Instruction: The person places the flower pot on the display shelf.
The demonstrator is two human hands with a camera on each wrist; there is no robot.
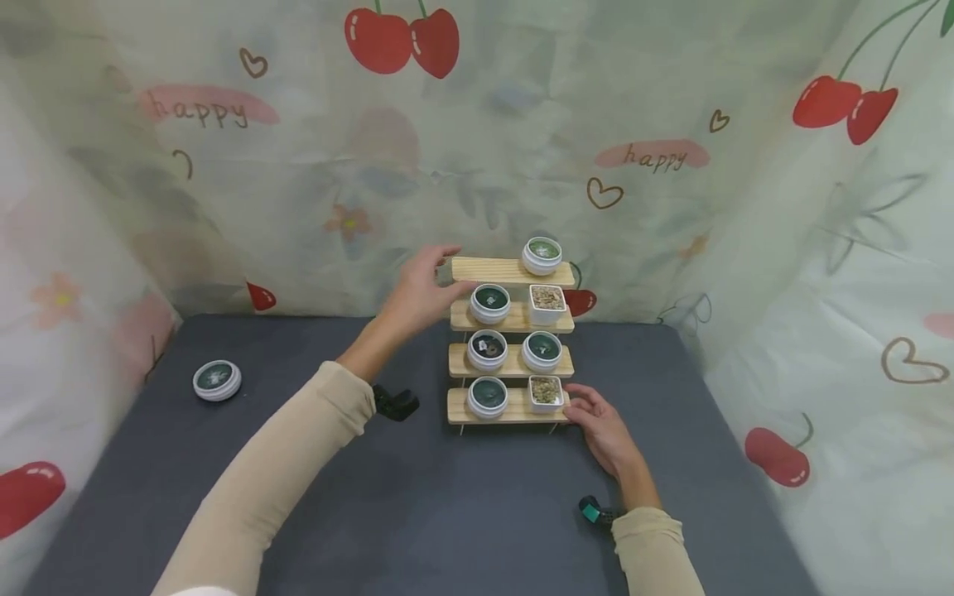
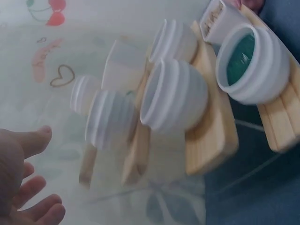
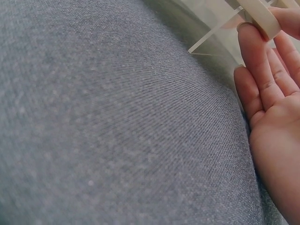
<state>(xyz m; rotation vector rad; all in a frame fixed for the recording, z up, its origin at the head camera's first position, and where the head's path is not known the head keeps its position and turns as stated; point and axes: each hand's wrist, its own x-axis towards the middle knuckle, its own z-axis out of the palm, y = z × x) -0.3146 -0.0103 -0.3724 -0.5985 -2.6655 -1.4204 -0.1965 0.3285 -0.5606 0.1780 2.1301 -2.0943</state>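
A four-tier wooden display stand (image 1: pixel 510 406) holds small white round pots and square pots. My right hand (image 1: pixel 607 434) pinches the right end of the lowest board (image 3: pixel 263 18), beside a square pot (image 1: pixel 546 394) with grainy filling. My left hand (image 1: pixel 421 290) is at the left end of the upper tiers, fingers spread and holding nothing; in the left wrist view a gap separates it from the boards. Nearest to it is a dark-topped round pot (image 1: pixel 489 305) on the second tier. On the top board, only the right side bears a round pot (image 1: pixel 542 256), green inside.
Another round white pot (image 1: pixel 217 380) sits alone at the left of the dark grey tabletop (image 1: pixel 417 513). Behind and beside the table hangs a patterned cloth (image 1: pixel 492 124) with cherries, close behind the stand. Black straps with small devices are on both wrists.
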